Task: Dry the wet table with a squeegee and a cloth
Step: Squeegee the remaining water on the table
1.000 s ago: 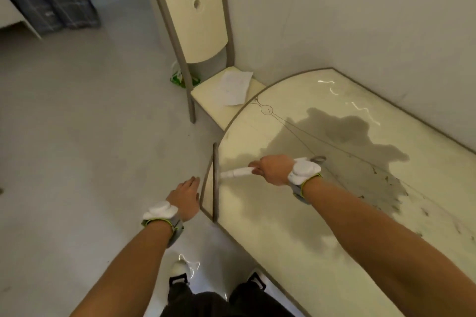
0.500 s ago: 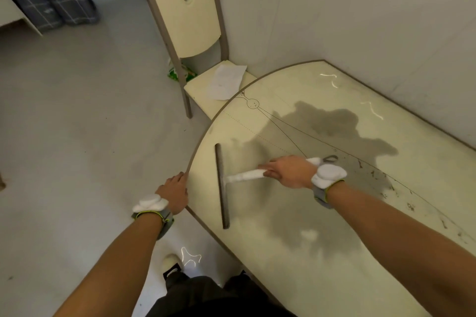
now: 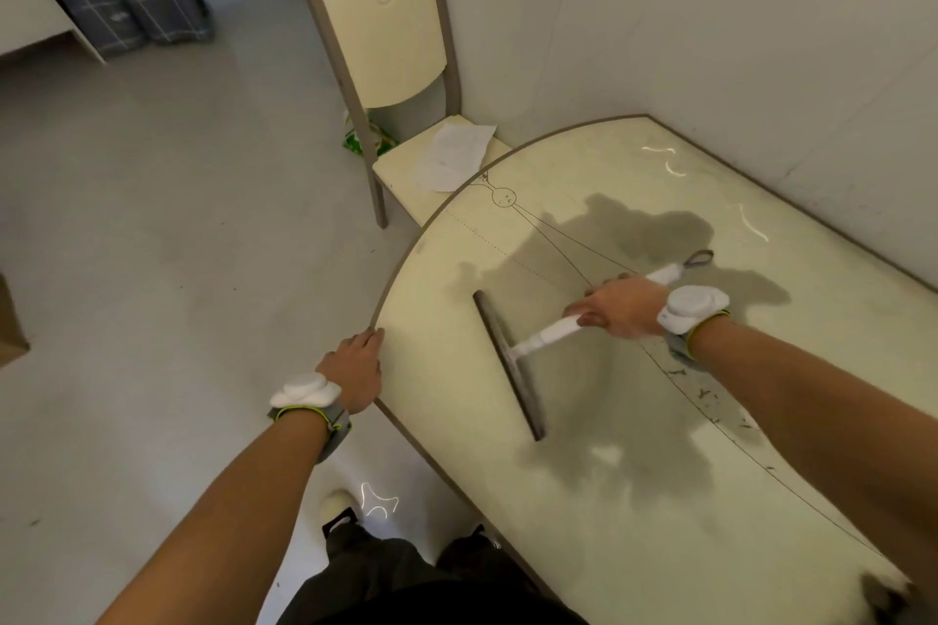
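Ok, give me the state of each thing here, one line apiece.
table: wet, dark patch across the middle.
squeegee: blade down on the table, handle held.
right hand: grips the squeegee handle.
left hand: rests on the table's edge, fingers relaxed.
chair: upright beside the table.
white sheet: lying flat on the chair seat.
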`<state>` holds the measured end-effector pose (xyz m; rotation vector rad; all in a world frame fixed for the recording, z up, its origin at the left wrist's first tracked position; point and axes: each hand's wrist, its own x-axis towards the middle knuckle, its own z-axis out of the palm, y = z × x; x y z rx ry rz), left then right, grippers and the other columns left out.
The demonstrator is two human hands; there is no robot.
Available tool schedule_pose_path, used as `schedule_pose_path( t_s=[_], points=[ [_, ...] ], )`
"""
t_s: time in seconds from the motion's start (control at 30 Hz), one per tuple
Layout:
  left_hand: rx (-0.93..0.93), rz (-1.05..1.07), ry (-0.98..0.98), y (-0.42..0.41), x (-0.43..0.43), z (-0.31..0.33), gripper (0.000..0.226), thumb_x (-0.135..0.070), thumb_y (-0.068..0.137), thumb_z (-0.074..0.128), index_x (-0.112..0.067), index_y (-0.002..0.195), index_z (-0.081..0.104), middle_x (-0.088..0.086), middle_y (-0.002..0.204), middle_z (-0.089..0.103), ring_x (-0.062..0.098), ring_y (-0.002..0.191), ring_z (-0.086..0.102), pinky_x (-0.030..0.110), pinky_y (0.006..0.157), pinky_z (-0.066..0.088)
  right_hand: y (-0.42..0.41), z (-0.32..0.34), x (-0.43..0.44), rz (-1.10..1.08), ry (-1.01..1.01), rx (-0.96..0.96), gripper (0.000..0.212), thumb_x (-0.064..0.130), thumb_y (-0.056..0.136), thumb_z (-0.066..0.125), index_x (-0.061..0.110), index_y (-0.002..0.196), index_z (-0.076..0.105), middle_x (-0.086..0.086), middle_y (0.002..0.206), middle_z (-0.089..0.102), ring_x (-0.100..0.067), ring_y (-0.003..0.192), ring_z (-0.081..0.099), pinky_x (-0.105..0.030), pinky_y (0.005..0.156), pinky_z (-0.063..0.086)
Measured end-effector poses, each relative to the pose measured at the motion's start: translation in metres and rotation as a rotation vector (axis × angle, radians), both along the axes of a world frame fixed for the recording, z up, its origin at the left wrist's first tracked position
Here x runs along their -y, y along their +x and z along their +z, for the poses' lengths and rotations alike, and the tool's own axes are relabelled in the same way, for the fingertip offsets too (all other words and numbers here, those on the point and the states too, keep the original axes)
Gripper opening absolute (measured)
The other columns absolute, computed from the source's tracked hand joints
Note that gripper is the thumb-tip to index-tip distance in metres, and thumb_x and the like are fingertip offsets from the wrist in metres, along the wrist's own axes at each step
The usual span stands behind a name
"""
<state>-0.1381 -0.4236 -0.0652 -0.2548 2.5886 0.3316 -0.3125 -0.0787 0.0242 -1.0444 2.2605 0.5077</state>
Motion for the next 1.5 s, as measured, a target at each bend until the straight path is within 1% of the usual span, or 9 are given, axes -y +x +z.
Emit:
schedule_pose_path(
  t_s=[0.23,0.4,0.67,0.77,0.87,1.1,1.17,1.27,1.5],
  points=[
    [-0.009,0.039,-0.06,0.01,0.003,0.0,0.053,-0.018,0.098,0.036,-0.013,0.149,0.021,0.005,0.153,0.03,0.028,0.134,0.036,0.043,0.103,0.039,0.026,-0.01,0.053,-0.053,-0.22,0.042,0.036,0.04,0.107,0.028,0.037,0.139,0.045,0.0,0.114,0.059,-0.025,0.105,0.061,-0.041,0.095,0.042],
    [-0.027,0.056,-0.105,0.018,-0.001,0.001,0.054,-0.017,0.098,0.037,-0.013,0.15,0.022,0.005,0.153,0.031,0.028,0.135,0.035,0.043,0.104,0.039,0.049,-0.042,0.107,-0.082,-0.259,-0.062,0.034,0.031,0.105,0.033,0.03,0.136,0.048,-0.004,0.112,0.057,-0.03,0.093,0.063,-0.04,0.082,0.043],
    [0.013,-0.01,-0.119,0.0,-0.018,-0.003,0.059,-0.022,0.101,0.034,-0.011,0.154,0.01,0.006,0.161,0.015,0.027,0.144,0.023,0.043,0.112,0.032,0.027,-0.043,0.002,-0.326,-0.25,-0.074,0.034,0.03,0.106,0.033,0.029,0.137,0.047,-0.005,0.113,0.057,-0.028,0.099,0.062,-0.036,0.075,0.046],
    [0.015,-0.062,-0.125,-0.011,-0.028,-0.002,0.059,-0.021,0.101,0.033,-0.012,0.154,0.009,0.005,0.161,0.014,0.026,0.145,0.022,0.042,0.113,0.031,0.034,-0.038,-0.029,-0.407,-0.325,-0.047,0.037,0.036,0.107,0.03,0.029,0.138,0.048,-0.005,0.113,0.058,-0.029,0.101,0.061,-0.038,0.081,0.048],
    [-0.015,-0.109,-0.135,-0.023,-0.038,0.001,0.059,-0.021,0.1,0.035,-0.012,0.154,0.012,0.005,0.16,0.016,0.026,0.145,0.022,0.043,0.113,0.031,0.046,-0.029,-0.05,-0.48,-0.413,-0.081,0.038,0.038,0.107,0.03,0.028,0.139,0.048,-0.007,0.115,0.058,-0.031,0.099,0.06,-0.036,0.076,0.043],
    [-0.177,-0.446,-0.069,-0.084,-0.103,0.016,0.054,-0.021,0.098,0.039,-0.013,0.15,0.025,0.006,0.151,0.033,0.027,0.134,0.037,0.039,0.102,0.039,0.13,-0.015,-0.126,-0.966,-0.437,-0.241,0.039,0.046,0.105,0.029,0.031,0.13,0.054,-0.004,0.109,0.062,-0.03,0.097,0.062,-0.04,0.078,0.05],
    [-0.223,-0.639,-0.02,-0.097,-0.135,0.02,0.052,-0.019,0.097,0.04,-0.013,0.148,0.03,0.007,0.148,0.039,0.028,0.131,0.041,0.038,0.1,0.04,0.185,-0.01,-0.144,-1.204,-0.44,-0.306,0.038,0.046,0.105,0.028,0.03,0.126,0.055,-0.004,0.106,0.063,-0.029,0.095,0.062,-0.042,0.079,0.051],
    [-0.253,-0.793,0.037,-0.096,-0.172,0.026,0.049,-0.017,0.096,0.041,-0.013,0.145,0.036,0.008,0.142,0.045,0.029,0.126,0.045,0.039,0.098,0.041,0.253,-0.003,-0.156,-1.401,-0.418,-0.364,0.039,0.045,0.105,0.03,0.026,0.126,0.057,-0.005,0.105,0.065,-0.03,0.095,0.062,-0.043,0.08,0.051],
    [-0.191,-1.196,0.194,-0.04,-0.276,0.025,0.047,-0.019,0.099,0.04,-0.014,0.145,0.036,0.009,0.141,0.046,0.029,0.126,0.044,0.038,0.1,0.038,0.463,0.026,-0.141,-2.016,-0.166,-0.504,0.036,0.043,0.104,0.032,0.025,0.119,0.06,-0.006,0.109,0.068,-0.029,0.097,0.064,-0.039,0.083,0.052]
  ],
)
